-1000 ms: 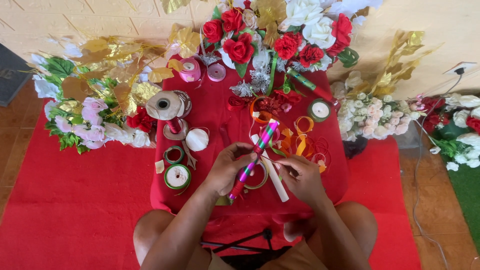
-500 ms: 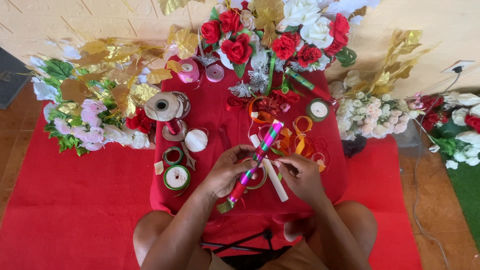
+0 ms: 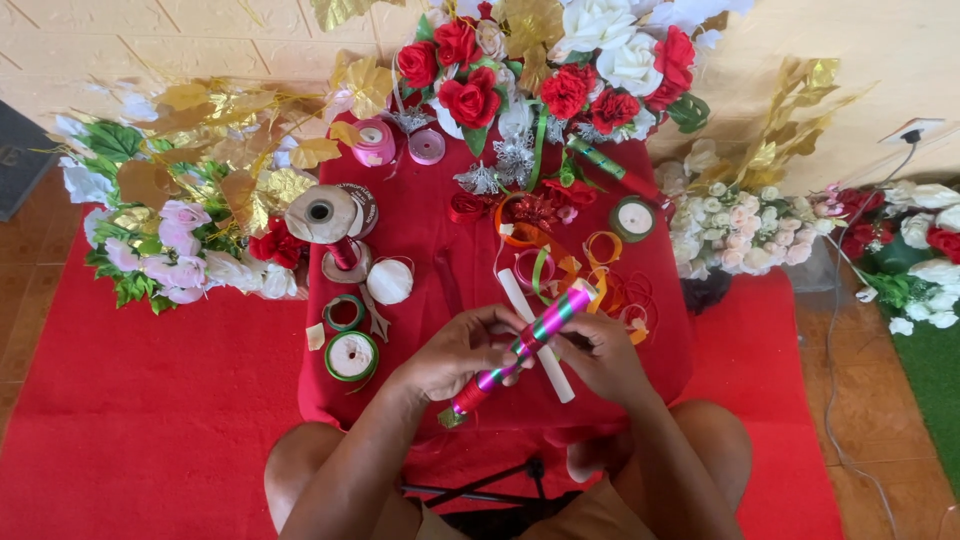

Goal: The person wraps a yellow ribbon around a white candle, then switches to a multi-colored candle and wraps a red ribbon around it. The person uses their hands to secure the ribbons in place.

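Observation:
My left hand [image 3: 462, 353] grips a stick wrapped in pink, green and red ribbon [image 3: 520, 346], which slants from lower left to upper right over a small table draped in red cloth [image 3: 430, 240]. My right hand [image 3: 598, 355] pinches the same stick near its upper end. A plain white stick [image 3: 535, 333] lies on the cloth beneath both hands. Curls of orange and green ribbon [image 3: 575, 262] lie just beyond the stick's tip.
Ribbon spools [image 3: 350, 355] and scissors [image 3: 375, 315] sit at the table's left. Pink spools [image 3: 375, 143] stand at the back. Red and white artificial flowers [image 3: 540, 70], gold leaves [image 3: 215, 130] and pink roses [image 3: 180, 245] ring the table. A red mat [image 3: 140, 400] covers the floor.
The wrapped stick has shifted slightly in my hands and tilted a little flatter. Both hands have kept their hold on it.

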